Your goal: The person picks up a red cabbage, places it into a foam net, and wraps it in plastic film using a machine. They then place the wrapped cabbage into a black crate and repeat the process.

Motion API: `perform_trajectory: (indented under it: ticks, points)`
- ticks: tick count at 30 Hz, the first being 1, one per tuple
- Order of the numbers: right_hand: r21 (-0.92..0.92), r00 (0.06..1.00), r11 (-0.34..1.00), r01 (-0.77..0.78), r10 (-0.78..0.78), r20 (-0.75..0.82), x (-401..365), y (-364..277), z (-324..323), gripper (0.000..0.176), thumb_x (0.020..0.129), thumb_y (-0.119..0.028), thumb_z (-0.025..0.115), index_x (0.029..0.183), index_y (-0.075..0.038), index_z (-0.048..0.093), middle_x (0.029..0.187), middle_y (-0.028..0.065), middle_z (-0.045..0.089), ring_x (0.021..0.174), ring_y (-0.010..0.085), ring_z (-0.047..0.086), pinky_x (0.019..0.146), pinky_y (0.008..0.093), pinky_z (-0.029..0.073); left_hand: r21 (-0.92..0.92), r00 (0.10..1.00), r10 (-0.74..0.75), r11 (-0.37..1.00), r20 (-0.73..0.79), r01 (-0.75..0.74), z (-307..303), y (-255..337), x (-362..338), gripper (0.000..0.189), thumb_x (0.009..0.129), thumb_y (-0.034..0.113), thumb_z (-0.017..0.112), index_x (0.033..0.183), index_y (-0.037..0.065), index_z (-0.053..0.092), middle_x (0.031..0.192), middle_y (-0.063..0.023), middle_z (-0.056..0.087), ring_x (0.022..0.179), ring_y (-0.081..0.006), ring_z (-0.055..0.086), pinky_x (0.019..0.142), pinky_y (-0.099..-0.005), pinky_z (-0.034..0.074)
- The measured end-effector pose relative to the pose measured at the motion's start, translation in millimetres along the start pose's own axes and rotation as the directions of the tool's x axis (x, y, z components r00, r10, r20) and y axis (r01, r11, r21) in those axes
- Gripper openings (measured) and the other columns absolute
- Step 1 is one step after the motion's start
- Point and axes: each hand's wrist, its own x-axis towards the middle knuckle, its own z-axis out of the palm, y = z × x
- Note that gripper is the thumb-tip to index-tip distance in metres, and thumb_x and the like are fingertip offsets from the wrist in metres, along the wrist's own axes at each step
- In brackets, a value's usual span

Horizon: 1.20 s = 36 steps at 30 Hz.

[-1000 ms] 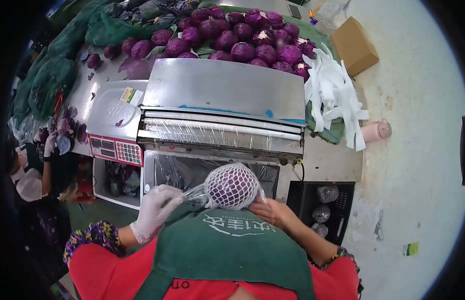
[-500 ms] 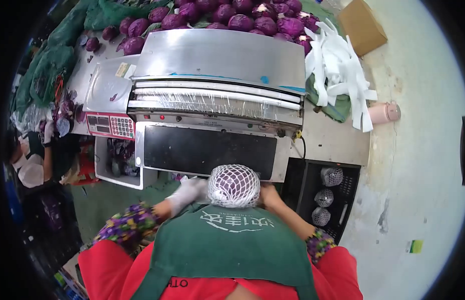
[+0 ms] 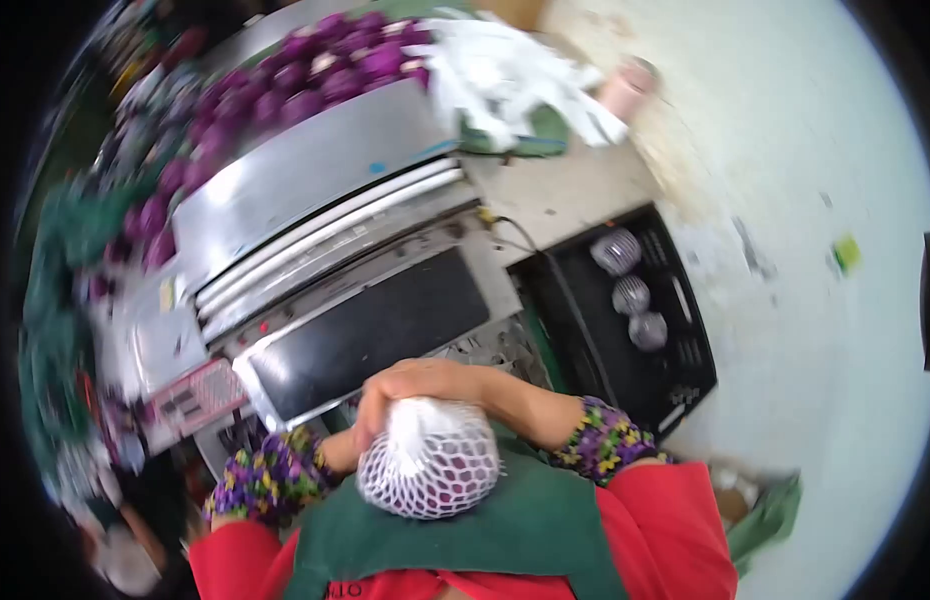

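Right hand (image 3: 417, 384): I see it curled closed over the top of the cabbage (image 3: 430, 465), fingers bent down its left side. The forearm reaches in from the right, elbow bent.
Left hand: hidden behind the cabbage. Only its patterned sleeve (image 3: 260, 480) shows, so I cannot tell its grip.
Cabbage: wrapped in white net, directly under the right hand, close against the green apron (image 3: 525, 530), in front of the wrapping machine (image 3: 365, 330).
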Motion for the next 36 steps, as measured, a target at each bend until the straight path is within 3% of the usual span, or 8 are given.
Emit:
perform_trajectory:
  ticks: [7, 11, 13, 17, 21, 26, 31, 36]
  points:
    - [-0.1, 0.331, 0.984, 0.146, -0.144, -0.933, -113, 25, 17, 0.044, 0.094, -0.032, 0.052, 0.13, -0.008, 0.041, 0.127, 0.011, 0.047, 0.117, 0.0204, 0.049, 0.094, 0.0388, 0.044, -0.018, 0.997, 0.06, 0.998, -0.044, -0.061, 48, 15, 26, 0.07, 0.094, 0.061, 0.028, 0.143, 0.01, 0.032, 0.139, -0.0112, 0.044, 0.126, -0.0263, 0.045, 0.107, -0.042, 0.036]
    - [-0.059, 0.336, 0.862, 0.503, -0.259, -0.906, -209, 68, -17, 0.059, 0.093, -0.041, 0.052, 0.14, -0.012, 0.034, 0.132, 0.008, 0.047, 0.122, 0.0263, 0.047, 0.103, 0.0455, 0.04, 0.188, 0.971, -0.24, 0.953, -0.008, 0.237, 119, 4, 123, 0.06, 0.1, 0.042, 0.037, 0.146, 0.007, 0.023, 0.143, -0.0099, 0.037, 0.131, -0.0242, 0.038, 0.111, -0.0345, 0.029]
    - [0.038, 0.328, 0.711, 0.702, -0.275, -0.904, -284, 85, -46, 0.061, 0.09, -0.049, 0.049, 0.135, -0.008, 0.042, 0.127, 0.0093, 0.054, 0.117, 0.0278, 0.052, 0.101, 0.049, 0.041, 0.703, 0.962, 0.023, 0.678, 0.272, -0.215, 139, -18, 141, 0.06, 0.098, 0.031, 0.047, 0.147, 0.005, 0.022, 0.146, -0.0098, 0.035, 0.134, -0.0235, 0.033, 0.112, -0.0335, 0.024]
    - [-0.258, -0.194, 0.425, 0.868, -0.189, -0.963, -442, 105, -88, 0.056, 0.083, -0.055, 0.05, 0.115, -0.009, 0.059, 0.115, 0.0103, 0.061, 0.106, 0.0283, 0.058, 0.094, 0.0509, 0.046, 0.7, 0.907, -0.386, 0.694, 0.168, 0.166, 166, 7, 174, 0.052, 0.098, 0.031, 0.047, 0.142, 0.005, 0.034, 0.131, -0.0148, 0.051, 0.121, -0.022, 0.048, 0.106, -0.0355, 0.034]
    - [-0.391, -0.505, 0.475, 0.788, 0.136, -0.852, -574, 152, -164, 0.043, 0.084, -0.045, 0.04, 0.113, -0.022, 0.063, 0.117, 0.0017, 0.062, 0.11, 0.0272, 0.056, 0.089, 0.0523, 0.043, 0.712, 0.982, -0.191, 0.69, 0.01, 0.127, 139, 22, 183, 0.047, 0.1, 0.033, 0.042, 0.138, 0.005, 0.041, 0.12, -0.0132, 0.058, 0.113, -0.0202, 0.054, 0.101, -0.0337, 0.04]
    - [-0.457, -0.502, 0.21, 0.864, 0.433, -0.749, -681, 241, -256, 0.046, 0.085, -0.044, 0.051, 0.122, -0.017, 0.057, 0.126, 0.0055, 0.055, 0.114, 0.0285, 0.051, 0.082, 0.0506, 0.05, 0.689, 0.985, 0.052, 0.721, -0.166, 0.078, 117, 52, 153, 0.044, 0.1, 0.029, 0.045, 0.135, 0.004, 0.044, 0.118, -0.0117, 0.059, 0.111, -0.0183, 0.056, 0.098, -0.0325, 0.043]
    - [0.082, -0.878, 0.94, 0.332, 0.34, -0.338, -626, 167, -248, 0.046, 0.085, -0.034, 0.053, 0.122, -0.006, 0.056, 0.125, 0.0148, 0.056, 0.113, 0.0301, 0.054, 0.09, 0.046, 0.046, 0.76, 0.934, 0.3, 0.648, -0.196, -0.048, 107, 113, 102, 0.041, 0.098, 0.021, 0.049, 0.133, 0.001, 0.045, 0.115, -0.0097, 0.06, 0.107, -0.0151, 0.056, 0.098, -0.0302, 0.042]
    - [0.106, -0.855, 0.855, -0.508, -0.485, -0.186, -500, 93, -255, 0.04, 0.087, -0.018, 0.052, 0.122, 0.001, 0.054, 0.12, 0.0217, 0.057, 0.113, 0.0324, 0.055, 0.096, 0.0405, 0.043, 0.86, 0.728, 0.652, 0.478, -0.211, -0.179, 41, 216, 65, 0.046, 0.091, 0.005, 0.057, 0.134, 0.001, 0.044, 0.124, -0.0069, 0.055, 0.11, -0.0138, 0.053, 0.1, -0.0296, 0.04]
